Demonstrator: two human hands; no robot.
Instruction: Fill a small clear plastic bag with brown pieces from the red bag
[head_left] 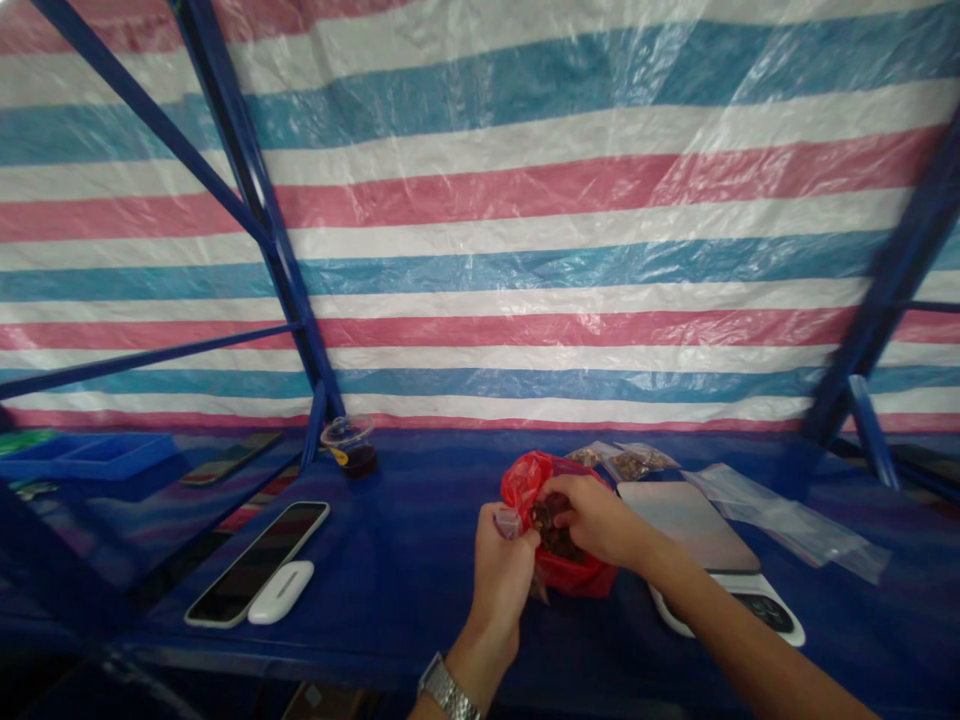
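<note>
A red plastic bag (581,572) of dark brown pieces sits on the blue table (405,560) in front of me. My right hand (596,520) reaches into the bag's open mouth, fingers closed on some of the brown pieces. My left hand (504,572) is just left of the bag, pinching a small clear plastic pouch (508,522) at its top. A metal watch (448,690) is on my left wrist.
A white kitchen scale (705,545) stands right of the bag, with clear bags (787,520) beyond it and filled pouches (626,460) behind. A phone (259,560) and white case (281,592) lie at left. A small lidded cup (351,445) stands near a blue post (247,190).
</note>
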